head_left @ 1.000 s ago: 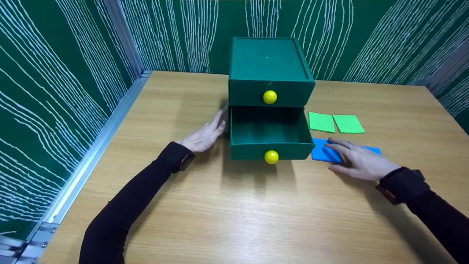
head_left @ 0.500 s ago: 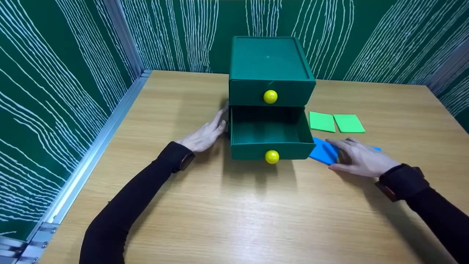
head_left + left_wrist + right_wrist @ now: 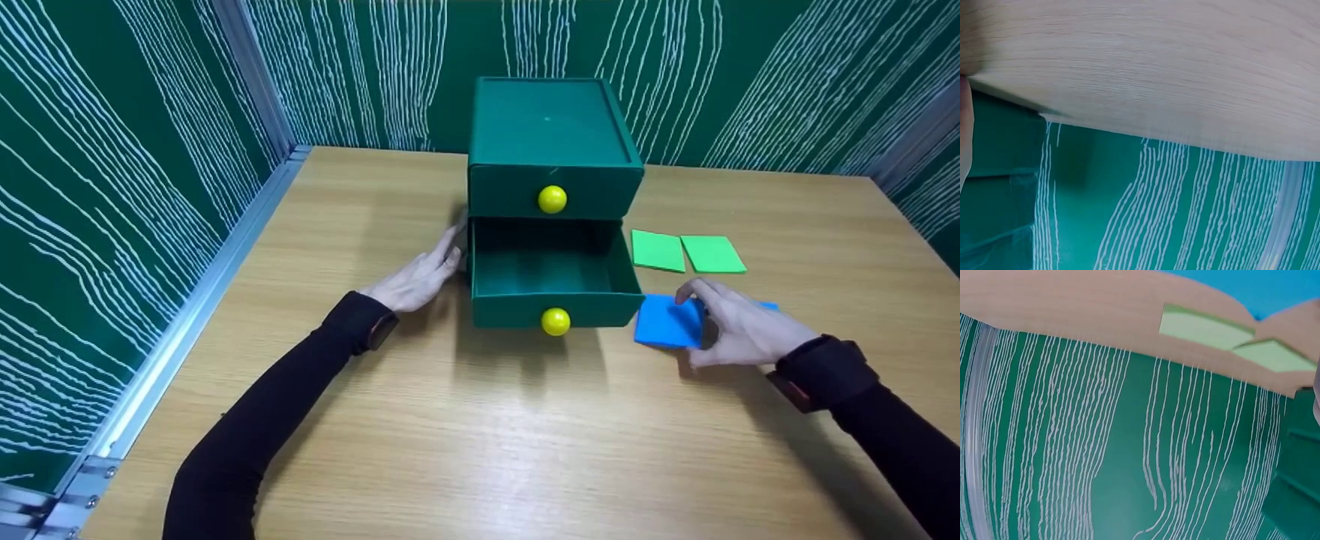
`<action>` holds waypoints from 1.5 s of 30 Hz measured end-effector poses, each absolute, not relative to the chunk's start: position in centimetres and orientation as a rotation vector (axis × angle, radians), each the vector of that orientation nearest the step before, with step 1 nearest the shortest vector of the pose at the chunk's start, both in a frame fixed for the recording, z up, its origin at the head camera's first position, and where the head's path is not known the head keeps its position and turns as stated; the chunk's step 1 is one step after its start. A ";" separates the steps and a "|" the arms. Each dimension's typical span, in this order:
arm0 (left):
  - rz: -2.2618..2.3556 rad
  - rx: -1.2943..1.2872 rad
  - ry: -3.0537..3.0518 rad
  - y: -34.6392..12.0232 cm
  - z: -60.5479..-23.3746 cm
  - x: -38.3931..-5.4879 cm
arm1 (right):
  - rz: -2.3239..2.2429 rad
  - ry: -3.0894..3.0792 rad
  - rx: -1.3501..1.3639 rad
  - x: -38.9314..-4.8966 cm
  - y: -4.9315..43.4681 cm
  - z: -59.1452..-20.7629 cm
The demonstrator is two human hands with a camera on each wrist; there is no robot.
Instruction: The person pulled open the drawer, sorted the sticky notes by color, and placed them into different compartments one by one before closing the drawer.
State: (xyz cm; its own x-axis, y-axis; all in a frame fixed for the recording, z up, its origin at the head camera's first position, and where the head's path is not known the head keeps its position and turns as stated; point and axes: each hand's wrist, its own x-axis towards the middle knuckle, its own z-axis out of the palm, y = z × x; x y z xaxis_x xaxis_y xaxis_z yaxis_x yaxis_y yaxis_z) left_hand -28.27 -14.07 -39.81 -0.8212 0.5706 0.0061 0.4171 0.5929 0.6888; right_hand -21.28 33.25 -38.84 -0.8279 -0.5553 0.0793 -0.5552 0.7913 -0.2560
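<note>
The left hand (image 3: 420,281) lies along the cabinet (image 3: 551,124)'s left side with its fingers extended, holding nothing, presumably to keep it from sliding on the table (image 3: 390,450). The drawer (image 3: 510,309) below stands pulled toward the table's near edge, which leaves its inside reachable from above. Right of it, the right hand (image 3: 739,326) pinches a blue pad (image 3: 667,321) between thumb and fingers; grasping by the edges probably makes so flat a thing easier to take up. Another blue pad (image 3: 770,306) shows only a corner beyond that hand, toward the table's right edge. Two green pads (image 3: 658,250) lie side by side behind, nearer the back edge. The head view alone shows the pinch; the right wrist view gives blue at the top and a sliver of finger. The left wrist view adds the cabinet's side reaching close to the table's back edge, though fingertip contact there cannot be settled.
</note>
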 end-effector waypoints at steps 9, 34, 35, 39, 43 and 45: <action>1.109 0.849 2.579 -14.1 -39.8 -28.3 | -0.565 3.095 -1.143 -21.5 34.4 -35.4; 1.129 0.881 2.601 -13.7 -39.9 -28.3 | -0.710 3.070 -1.537 -19.3 28.8 -27.2; 1.127 0.880 2.600 -13.6 -39.9 -28.3 | -0.698 3.073 -1.539 -19.4 28.5 -27.3; 1.109 0.839 2.585 -13.6 -39.9 -28.2 | -0.643 3.080 -1.585 -19.7 26.9 -27.8; 1.094 0.808 2.590 -13.7 -39.9 -28.1 | -0.621 3.062 -1.608 -20.1 25.2 -28.4; 1.099 0.811 2.593 -13.7 -39.8 -28.1 | -0.616 3.060 -1.622 -20.3 24.3 -28.7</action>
State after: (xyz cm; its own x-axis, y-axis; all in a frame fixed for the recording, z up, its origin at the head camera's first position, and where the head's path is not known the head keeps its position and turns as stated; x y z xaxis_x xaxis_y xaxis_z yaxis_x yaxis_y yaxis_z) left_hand -28.10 -13.68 -39.84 -0.8265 0.5625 0.0201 0.4058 0.5707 0.7139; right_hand -20.33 24.35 -28.66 -0.5197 -0.7099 0.4755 -0.8385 0.5304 -0.1246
